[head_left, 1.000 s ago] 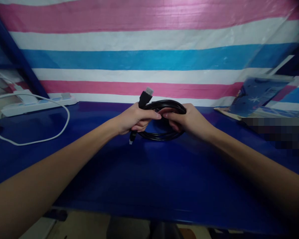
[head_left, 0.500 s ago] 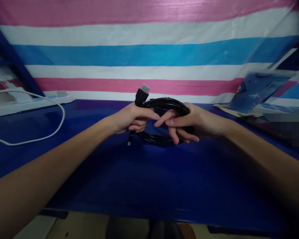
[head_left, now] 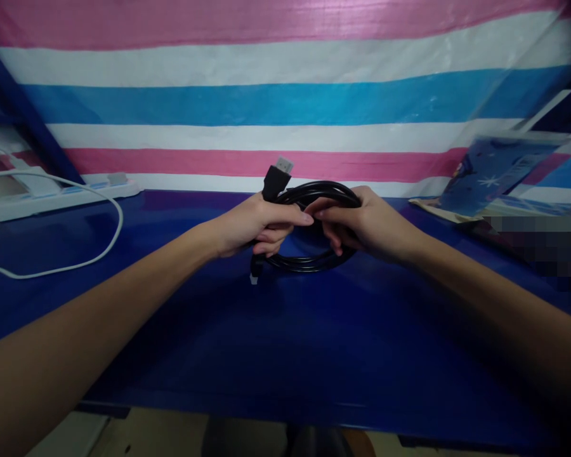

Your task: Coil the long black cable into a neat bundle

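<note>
A coiled black cable point(head_left: 309, 261) hangs just above the blue table point(head_left: 285, 343) between my two hands. My left hand point(head_left: 252, 225) is closed round the coil's left side. One plug with a silver tip point(head_left: 276, 178) sticks up above that hand, and a second plug point(head_left: 255, 270) hangs below it. My right hand point(head_left: 361, 222) grips the coil's right side, fingers curled over the loops. The fingertips of both hands nearly meet at the middle.
A white power strip point(head_left: 61, 193) with a white cord point(head_left: 90, 247) lies at the back left. A blue printed package point(head_left: 490, 174) leans at the back right. A striped pink, white and blue sheet point(head_left: 285, 95) hangs behind the table.
My right hand's fingers, spread half a second ago, have curled shut on the coil again. The coil has tilted slightly and the lower plug swung a little.
</note>
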Available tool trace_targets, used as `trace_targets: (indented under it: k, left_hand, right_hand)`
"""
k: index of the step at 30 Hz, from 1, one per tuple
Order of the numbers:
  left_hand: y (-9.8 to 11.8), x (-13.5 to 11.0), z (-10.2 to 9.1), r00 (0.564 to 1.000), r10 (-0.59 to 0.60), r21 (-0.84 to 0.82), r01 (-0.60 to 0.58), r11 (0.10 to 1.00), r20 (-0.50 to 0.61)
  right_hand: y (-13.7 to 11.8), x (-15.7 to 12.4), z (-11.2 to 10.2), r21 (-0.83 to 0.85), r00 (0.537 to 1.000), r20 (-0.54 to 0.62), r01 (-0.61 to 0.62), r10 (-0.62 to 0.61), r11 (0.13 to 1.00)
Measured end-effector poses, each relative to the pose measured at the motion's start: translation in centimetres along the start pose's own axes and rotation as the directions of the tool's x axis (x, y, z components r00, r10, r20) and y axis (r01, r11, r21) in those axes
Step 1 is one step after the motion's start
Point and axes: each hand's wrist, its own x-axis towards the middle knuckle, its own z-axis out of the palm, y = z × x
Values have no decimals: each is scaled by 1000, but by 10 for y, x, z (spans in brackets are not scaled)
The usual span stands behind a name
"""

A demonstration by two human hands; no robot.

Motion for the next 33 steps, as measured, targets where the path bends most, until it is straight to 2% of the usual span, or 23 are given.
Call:
trace_targets:
  k: [4,8,12,18,20,22,25,26,28,30,32,33]
  left_hand:
    - [-2,1,0,1000,8,-2,-8,1000,4]
    - [-3,3,1,992,51,17,-49,999,-117]
    - [-4,4,0,970,85,105,-63,993,-228]
    - [-5,4,0,963,126,178,-84,980,-240]
    - [-6,5,2,956,115,198,-61,978,-271]
    - [-7,6,4,915,112,215,-28,976,-388]
    - [-6,14,3,813,65,141,21,990,-578]
    - [-3,18,1,797,15,79,41,996,-604]
    - [9,32,-7,792,-113,-51,102,993,-601]
    - [27,51,-16,798,-188,-64,185,981,-573]
    - [45,74,-23,806,-171,145,302,942,-566]
    - [52,86,-25,794,-127,305,368,879,-594]
  right_hand:
    - [0,1,0,-34,1000,5,19,-19,999]
    - [-2,2,-1,-45,1000,14,2,-2,999]
    - [-3,2,0,-42,1000,2,-30,30,999]
    - [-2,2,-1,-61,1000,-1,-30,30,998]
    - [0,2,-1,-10,999,12,-34,34,999]
    - [2,2,1,137,998,36,-55,51,989]
    - [0,3,6,383,994,46,-105,95,918]
    - [-3,3,6,431,995,13,-95,99,897]
    - [-10,7,2,470,989,-118,-27,94,882]
    - [-15,15,-11,443,954,-282,34,103,896]
    - [-15,29,-29,375,921,-368,20,129,927]
    - [-12,37,-39,341,919,-369,-7,141,940]
